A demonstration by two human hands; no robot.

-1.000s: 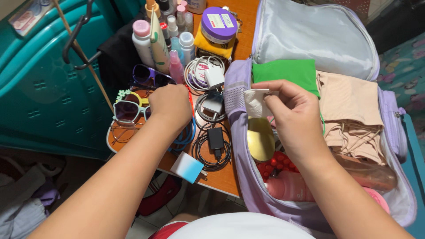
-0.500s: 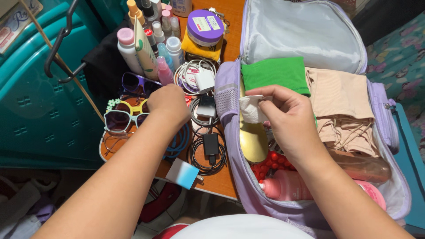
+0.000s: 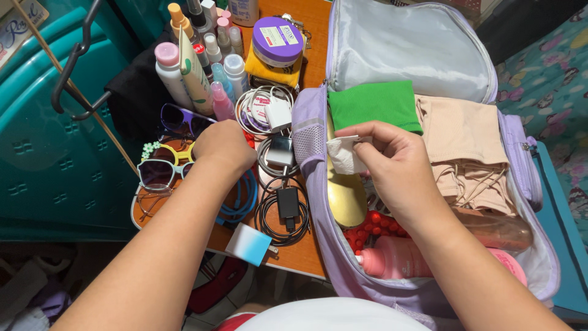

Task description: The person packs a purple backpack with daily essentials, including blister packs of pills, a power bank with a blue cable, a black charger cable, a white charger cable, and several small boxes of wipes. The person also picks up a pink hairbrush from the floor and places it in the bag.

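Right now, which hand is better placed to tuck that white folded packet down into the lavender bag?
Right hand: it pinches the white packet above the open lavender bag. The left hand rests over the cables on the table.

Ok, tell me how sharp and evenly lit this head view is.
Head view: bright, even light; left hand and right hand are sharp; soft glare on the yellow hairbrush; wide-lens bending at the edges; shaded floor at the lower left.

A single head-worn camera looks steeply down from just above the person's chest, close over both forearms. It faces forward across a small wooden table (image 3: 306,254) and an open lilac bag (image 3: 309,132) that fill the middle of the view. Teal plastic furniture (image 3: 55,159) edges the left side, a patterned teal cloth (image 3: 551,92) the right.
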